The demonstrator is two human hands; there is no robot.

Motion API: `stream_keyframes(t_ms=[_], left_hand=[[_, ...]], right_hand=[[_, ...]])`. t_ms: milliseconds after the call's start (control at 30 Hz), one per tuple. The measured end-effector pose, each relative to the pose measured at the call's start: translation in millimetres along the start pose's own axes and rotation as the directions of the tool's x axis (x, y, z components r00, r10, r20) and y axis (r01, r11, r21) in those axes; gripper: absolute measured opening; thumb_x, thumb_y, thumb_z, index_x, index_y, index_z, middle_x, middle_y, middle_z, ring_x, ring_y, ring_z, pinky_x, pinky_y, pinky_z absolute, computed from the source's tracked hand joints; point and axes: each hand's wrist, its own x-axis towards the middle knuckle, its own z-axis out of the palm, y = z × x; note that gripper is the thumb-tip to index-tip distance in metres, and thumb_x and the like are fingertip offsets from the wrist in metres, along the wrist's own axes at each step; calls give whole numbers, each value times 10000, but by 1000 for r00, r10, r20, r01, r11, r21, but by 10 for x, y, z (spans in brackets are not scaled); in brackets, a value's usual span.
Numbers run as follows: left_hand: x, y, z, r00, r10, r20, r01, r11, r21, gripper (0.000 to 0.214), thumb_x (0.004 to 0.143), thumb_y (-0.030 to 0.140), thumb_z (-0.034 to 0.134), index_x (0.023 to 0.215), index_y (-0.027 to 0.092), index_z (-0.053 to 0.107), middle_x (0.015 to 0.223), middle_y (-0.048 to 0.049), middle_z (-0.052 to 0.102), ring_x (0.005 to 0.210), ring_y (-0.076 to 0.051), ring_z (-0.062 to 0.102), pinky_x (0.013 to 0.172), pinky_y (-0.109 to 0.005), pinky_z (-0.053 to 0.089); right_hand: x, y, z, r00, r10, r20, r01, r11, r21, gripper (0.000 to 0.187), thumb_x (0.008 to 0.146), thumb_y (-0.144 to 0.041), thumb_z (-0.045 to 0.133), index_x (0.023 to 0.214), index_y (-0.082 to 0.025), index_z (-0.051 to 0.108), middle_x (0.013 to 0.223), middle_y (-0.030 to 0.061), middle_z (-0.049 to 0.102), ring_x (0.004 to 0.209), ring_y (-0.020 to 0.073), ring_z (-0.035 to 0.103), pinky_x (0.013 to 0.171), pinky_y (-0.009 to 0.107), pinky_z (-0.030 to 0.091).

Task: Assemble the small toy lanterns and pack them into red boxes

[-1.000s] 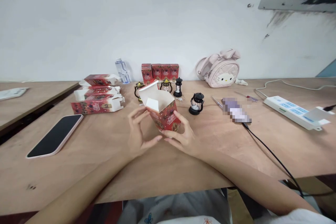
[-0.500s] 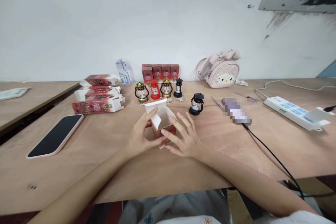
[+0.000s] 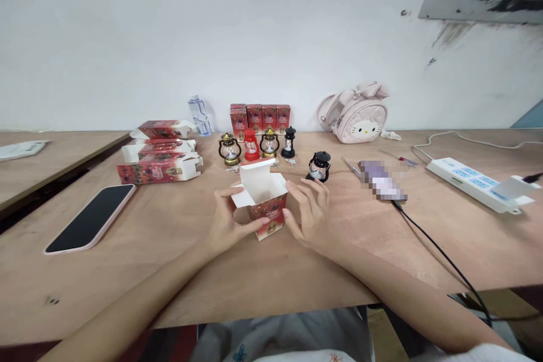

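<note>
A small red printed carton (image 3: 271,212) stands upright on the table before me, its top flaps spread and its white inside showing. My left hand (image 3: 227,220) grips it from the left, thumb across the front face, the other fingers partly hidden behind. My right hand (image 3: 311,212) is at the carton's right side with fingers apart and bent; its fingertips are near or just touching the edge. Beyond that hand stands a black mini lantern (image 3: 319,165), its base partly covered by my fingers. Behind the carton are a red lantern (image 3: 251,146), two gold-and-black lanterns (image 3: 229,150) and another black lantern (image 3: 289,144).
Several closed red boxes (image 3: 262,119) stand by the wall. Unfolded cartons (image 3: 159,171) lie at left, near a phone (image 3: 91,218) and a bottle (image 3: 199,116). On the right are a pink bag (image 3: 360,119), a screwdriver (image 3: 405,160), a blurred device (image 3: 382,180) and a power strip (image 3: 470,181).
My right hand has drawn off the carton's front towards the right, uncovering its printed face. The carton's flaps now stand wider apart. My left hand still holds the carton.
</note>
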Motion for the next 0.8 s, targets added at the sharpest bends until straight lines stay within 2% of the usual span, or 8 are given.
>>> stream_keyframes(t_ms=[100,200,300,400,500,600,700,800], left_hand=[[-4,-6,-22,996,-72,51,72,997,2,654,687,386,772,1183,242,370,1205,-98,476,1168,-293,533,899,-488,548],[20,9,-31,991,-90,99,91,996,-2,723,724,383,738,1311,247,338,1304,-118,448,1206,-294,517,911,-458,552],[48,33,-23,987,-52,154,55,998,-19,851,720,381,740,1404,276,244,1407,-129,390,1261,-321,475,880,-464,574],[58,46,-13,983,-9,185,11,1000,-11,904,703,360,757,1420,309,209,1434,-121,369,1275,-333,463,852,-461,590],[46,33,-11,984,21,175,-27,999,29,878,696,365,764,1397,320,238,1369,-115,430,1214,-329,516,876,-495,570],[22,1,-8,986,55,157,-69,994,85,865,688,398,770,1378,324,254,1292,-113,475,1160,-327,548,900,-536,538],[-2,-37,4,990,100,98,-112,986,122,886,662,452,782,1360,335,251,1245,-105,480,1122,-322,561,869,-540,540],[-19,-61,16,993,104,51,-110,984,138,898,622,478,804,1322,327,263,1207,-100,475,1093,-315,570,850,-524,545]], right_hand=[[-7,163,56,997,57,-51,-57,998,13,594,851,-228,516,1407,-227,307,1218,114,552,1190,277,454,1013,509,377],[-4,404,152,977,180,-117,-190,978,-85,585,870,-273,509,1407,-238,280,1368,164,380,1291,314,377,1008,555,372],[7,675,236,921,363,-141,-383,908,-169,553,886,-363,496,1390,-232,310,1433,201,257,1360,361,290,991,605,359],[11,912,265,859,508,-67,-512,844,-163,567,875,-429,506,1381,-230,348,1453,208,255,1359,372,300,976,595,378],[-1,1062,253,830,552,73,-550,834,-53,559,885,-427,491,1387,-219,361,1352,197,446,1252,330,462,937,521,440],[0,1104,243,834,538,125,-547,836,54,570,875,-426,512,1379,-192,386,1232,181,571,1092,311,587,868,481,483],[77,1057,217,820,570,61,-571,803,170,633,842,-440,564,1389,-191,365,1207,171,592,1021,289,618,832,472,502],[267,928,74,797,599,-79,-527,753,394,737,846,-429,566,1455,-248,192,1385,166,435,1129,258,572,858,441,518]])
